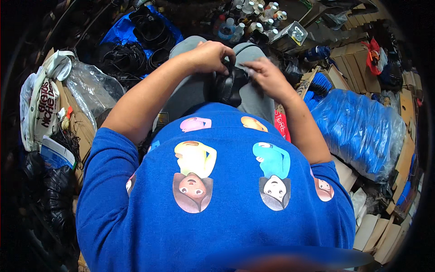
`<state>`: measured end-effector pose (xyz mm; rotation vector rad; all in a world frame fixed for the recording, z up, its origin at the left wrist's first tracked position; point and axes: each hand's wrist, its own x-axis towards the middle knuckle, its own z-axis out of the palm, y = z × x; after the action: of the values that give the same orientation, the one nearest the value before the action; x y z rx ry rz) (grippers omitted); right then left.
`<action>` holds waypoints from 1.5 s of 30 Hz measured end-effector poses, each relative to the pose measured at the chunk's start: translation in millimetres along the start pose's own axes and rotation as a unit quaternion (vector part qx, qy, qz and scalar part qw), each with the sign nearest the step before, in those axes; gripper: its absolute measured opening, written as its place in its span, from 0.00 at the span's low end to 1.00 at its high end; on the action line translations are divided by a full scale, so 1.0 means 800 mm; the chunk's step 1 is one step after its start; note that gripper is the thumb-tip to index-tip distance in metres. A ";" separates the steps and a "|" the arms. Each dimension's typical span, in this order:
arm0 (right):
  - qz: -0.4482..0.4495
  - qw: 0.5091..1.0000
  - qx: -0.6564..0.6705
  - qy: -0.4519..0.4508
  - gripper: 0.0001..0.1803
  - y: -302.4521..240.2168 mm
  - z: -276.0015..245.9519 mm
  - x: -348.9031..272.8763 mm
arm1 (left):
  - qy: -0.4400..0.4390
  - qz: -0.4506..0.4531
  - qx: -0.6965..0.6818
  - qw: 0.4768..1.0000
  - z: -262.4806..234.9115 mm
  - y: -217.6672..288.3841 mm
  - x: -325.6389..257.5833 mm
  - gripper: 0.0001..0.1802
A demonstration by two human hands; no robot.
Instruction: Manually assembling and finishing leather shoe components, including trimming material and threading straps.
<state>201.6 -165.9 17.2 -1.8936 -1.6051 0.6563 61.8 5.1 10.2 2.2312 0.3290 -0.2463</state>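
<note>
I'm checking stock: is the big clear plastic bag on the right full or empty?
Full: the clear plastic bag bulges, with blue material showing through it.

Light falls fairly evenly on the blue shirt (235, 174), while the surrounding clutter is dimmer and the black piece (224, 86) at the lap sinks toward featureless shadow; white glints streak the plastic-wrapped bundle (360, 131). Motion smears the fingers of the right hand (267, 77), and a blue shape (290, 259) blurs the lower edge. Fisheye distortion bends the cardboard (378, 235) near the blackened rim.
</note>
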 end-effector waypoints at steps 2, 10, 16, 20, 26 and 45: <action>0.104 0.982 0.158 0.016 0.15 -0.010 -0.016 -0.009 | -0.001 -0.001 -0.131 0.991 0.011 -0.021 0.005 0.20; -0.084 0.970 -0.222 0.046 0.06 -0.025 -0.018 -0.027 | -0.022 0.022 -0.175 0.984 0.011 -0.041 0.010 0.21; -0.053 0.969 -0.232 0.072 0.05 -0.027 -0.014 -0.019 | -0.025 -0.003 -0.174 0.984 0.006 -0.030 0.004 0.21; -0.059 0.968 -0.233 0.074 0.05 -0.028 -0.012 -0.017 | -0.027 0.007 -0.178 0.984 0.006 -0.032 0.004 0.21; -0.039 0.973 -0.223 0.052 0.05 -0.028 -0.011 -0.013 | -0.044 -0.007 -0.171 0.984 0.000 -0.025 0.003 0.21; 0.039 0.998 0.048 0.008 0.06 0.017 0.024 -0.002 | 0.018 0.007 -0.142 0.990 0.016 -0.024 0.009 0.18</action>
<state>197.5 -166.8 -6.2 -1.8955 -1.4689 0.7349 62.0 8.0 -13.5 1.9570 0.3454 -0.1426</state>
